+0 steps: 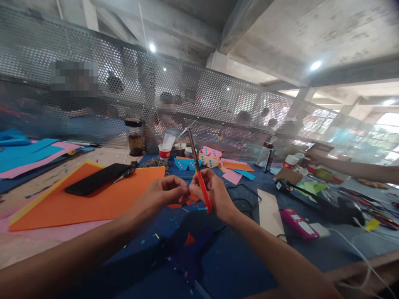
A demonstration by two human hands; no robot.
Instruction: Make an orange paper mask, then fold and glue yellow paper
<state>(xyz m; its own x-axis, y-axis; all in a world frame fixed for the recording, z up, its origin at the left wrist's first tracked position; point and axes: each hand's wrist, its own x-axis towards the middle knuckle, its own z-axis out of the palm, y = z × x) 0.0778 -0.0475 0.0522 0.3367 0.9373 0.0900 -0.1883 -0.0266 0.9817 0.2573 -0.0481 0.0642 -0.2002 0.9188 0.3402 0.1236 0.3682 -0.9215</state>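
My right hand (213,193) is closed round a slim tool (202,182) with a red-orange handle and a dark shaft, which points up and away. Its thumb and fingertips meet those of my left hand (170,191), whose fingers are pinched together. Whatever the left fingertips hold is too small or hidden to make out. Just below the fingers lies an orange cut-out (191,199) with blue dots, partly covered by the hands. Beyond stand similar dotted cut-outs in blue (184,163), beige (210,161) and pink (212,152).
Orange foam sheets (102,209) lie left, with a black phone (96,178) on top. Nearer me, a dark blue glue gun (202,253) with a red trigger blends into the table. Rightward are a beige strip (270,211), a magenta device (299,223), cables and another person's arm (352,166).
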